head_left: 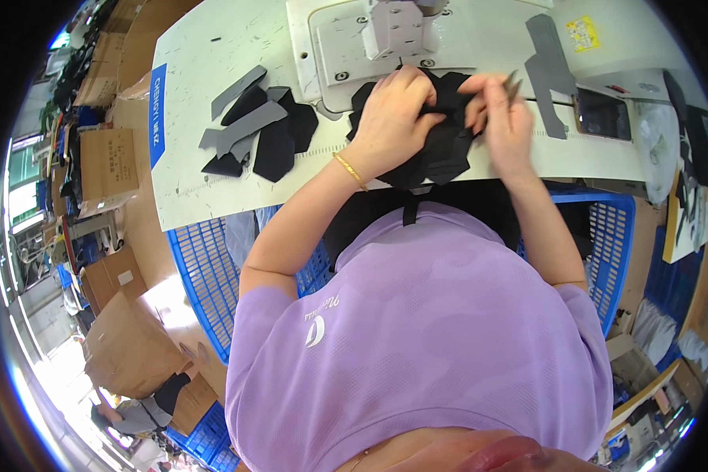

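Note:
Black fabric pieces [440, 153] lie in a stack at the table's near edge, just in front of the sewing machine head [397, 31]. My left hand [392, 118], with a gold bracelet at the wrist, is closed on the fabric from the left, its fingers curled over the top. At the right side of the stack, my right hand [507, 130] is closed around small metal thread snips [514, 85], which stick out past its fingers. That hand's fingertips meet the fabric's right edge and are slightly blurred.
Loose black and grey fabric pieces [271, 130] lie on the table's left. A long grey piece [549, 71] and a phone [603, 115] lie right. Blue plastic baskets [204, 271] stand below the table edge. Thread scraps dot the machine bed.

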Action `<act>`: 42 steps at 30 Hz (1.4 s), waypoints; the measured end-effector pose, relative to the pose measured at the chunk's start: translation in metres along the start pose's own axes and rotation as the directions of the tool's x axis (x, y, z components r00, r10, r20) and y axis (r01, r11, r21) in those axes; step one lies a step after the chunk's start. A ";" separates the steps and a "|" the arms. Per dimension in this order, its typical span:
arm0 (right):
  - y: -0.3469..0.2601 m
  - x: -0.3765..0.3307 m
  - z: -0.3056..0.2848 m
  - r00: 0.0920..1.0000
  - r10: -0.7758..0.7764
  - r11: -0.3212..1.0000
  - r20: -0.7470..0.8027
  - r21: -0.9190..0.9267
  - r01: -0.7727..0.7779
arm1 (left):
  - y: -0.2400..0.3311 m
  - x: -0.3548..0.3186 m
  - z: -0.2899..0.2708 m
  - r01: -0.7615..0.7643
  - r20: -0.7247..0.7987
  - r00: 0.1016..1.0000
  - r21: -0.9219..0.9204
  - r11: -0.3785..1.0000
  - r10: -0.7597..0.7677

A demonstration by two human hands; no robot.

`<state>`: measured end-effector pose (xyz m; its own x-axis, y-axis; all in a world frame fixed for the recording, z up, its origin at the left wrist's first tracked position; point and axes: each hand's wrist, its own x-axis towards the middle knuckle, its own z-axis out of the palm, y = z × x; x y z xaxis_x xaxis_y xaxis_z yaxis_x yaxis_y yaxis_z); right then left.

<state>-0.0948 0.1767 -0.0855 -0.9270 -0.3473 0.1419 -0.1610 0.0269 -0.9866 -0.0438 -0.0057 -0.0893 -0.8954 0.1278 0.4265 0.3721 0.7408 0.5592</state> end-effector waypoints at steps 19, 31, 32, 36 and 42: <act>-0.013 0.106 -0.113 0.862 0.068 0.338 0.503 -0.824 0.454 | 0.006 0.014 -0.056 0.283 -0.080 0.880 -0.705 0.650 -0.469; -0.172 0.027 -0.036 0.812 0.052 0.995 0.581 -0.099 0.007 | 0.011 0.004 -0.056 0.168 -0.343 0.791 -0.674 0.719 -0.506; -0.173 0.021 -0.016 0.840 0.121 0.992 0.529 -0.026 -0.127 | 0.020 0.009 -0.054 0.157 -0.338 0.801 -0.678 0.718 -0.495; -0.094 0.025 0.042 0.912 -0.358 0.908 0.199 -0.154 0.390 | 0.035 0.005 -0.054 0.063 -0.494 0.777 -0.555 0.829 -0.390; -0.074 0.023 0.056 0.969 -0.198 0.980 0.151 0.013 0.198 | 0.034 -0.010 -0.056 0.169 -0.379 0.779 -0.642 0.748 -0.500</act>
<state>-0.0846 0.1139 -0.0137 -0.8148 -0.4834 0.3201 -0.3371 -0.0543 -0.9399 -0.0090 -0.0186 -0.0351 -0.7906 -0.5210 0.3217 0.2844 0.1527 0.9465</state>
